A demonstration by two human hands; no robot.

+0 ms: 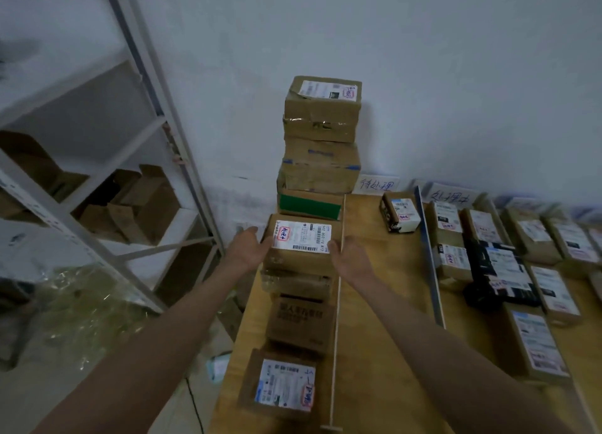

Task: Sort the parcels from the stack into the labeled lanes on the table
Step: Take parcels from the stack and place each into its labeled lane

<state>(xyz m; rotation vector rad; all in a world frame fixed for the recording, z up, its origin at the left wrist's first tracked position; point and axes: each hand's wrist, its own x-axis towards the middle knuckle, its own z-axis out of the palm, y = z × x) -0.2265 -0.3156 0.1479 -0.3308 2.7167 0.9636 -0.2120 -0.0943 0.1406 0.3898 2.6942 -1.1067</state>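
Observation:
A brown parcel with a white label (302, 238) sits at the head of a row of boxes in the table's left lane. My left hand (249, 248) grips its left side and my right hand (347, 257) grips its right side, thumb on the label's corner. Right behind it a tall stack of parcels (321, 137) rises against the wall, with a green-sided box (309, 205) at its base. Nearer to me in the same lane lie a taped box (296, 282), a printed brown box (301, 323) and a labelled parcel (283, 384).
A thin white divider (337, 303) and a grey-blue divider (430, 254) split the wooden table (384, 303) into lanes. Handwritten lane signs (378, 184) lean on the wall. Several parcels (498, 264) fill the right lanes. A white metal shelf (130, 173) with cardboard stands at left.

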